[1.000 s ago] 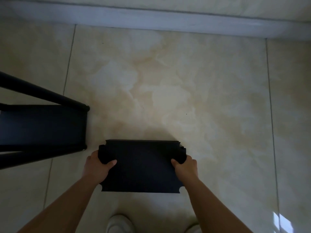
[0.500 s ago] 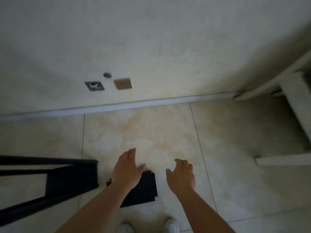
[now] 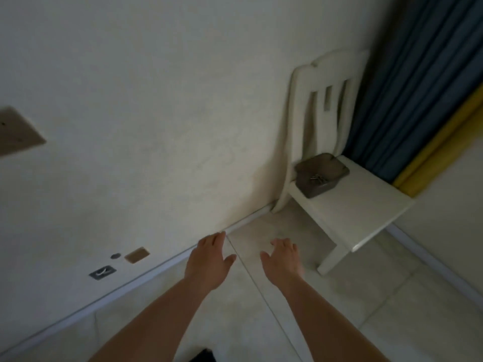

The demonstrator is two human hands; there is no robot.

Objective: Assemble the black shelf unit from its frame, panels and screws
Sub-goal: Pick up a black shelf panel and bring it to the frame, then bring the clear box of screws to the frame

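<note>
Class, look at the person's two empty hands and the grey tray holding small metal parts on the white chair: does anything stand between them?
Nothing visible does. The left hand and right hand hover open over bare floor tiles; the grey tray sits on the white chair seat ahead to the right, uncovered.

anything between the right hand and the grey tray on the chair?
Head view: only bare floor tile and the white chair's seat edge lie between the empty right hand and the grey tray.

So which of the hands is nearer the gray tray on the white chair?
Right. The right hand hangs open over the floor, below-left of the gray tray on the white chair; the left hand is open farther left.
</note>
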